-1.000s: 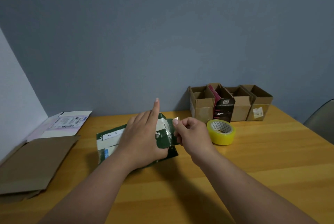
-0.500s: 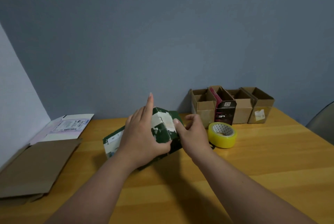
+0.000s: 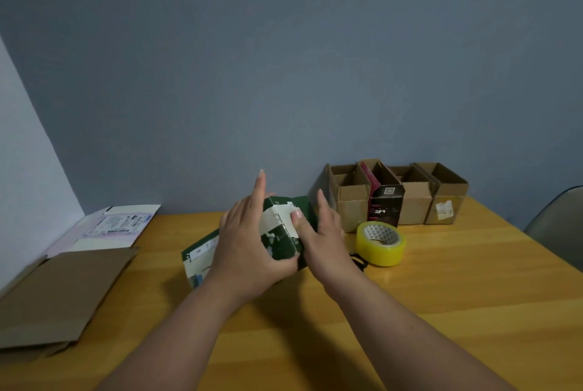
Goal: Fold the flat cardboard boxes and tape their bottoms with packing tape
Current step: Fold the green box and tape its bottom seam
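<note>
Hands first: the green box is gripped between both, held at the middle of the wooden table, tipped so one end faces up and toward the camera. The left hand is wrapped round the near-left side with its index finger sticking straight up, and the right hand is clamped on the right side, thumb pressed flat over the pale end flap. So the box is grasped by both, nothing let go. Its long axis is seen running from near-left down at the table up to far-right, with the flapped end at the raised far-right. Whether that flap is already taped can't be told, tbh. The yellow tape roll is lying flat just right of the right hand, so that hand is judged the nearer one for it. Four folded boxes are lined up by the far wall, and flat cardboard is stacked at the left edge.
</note>
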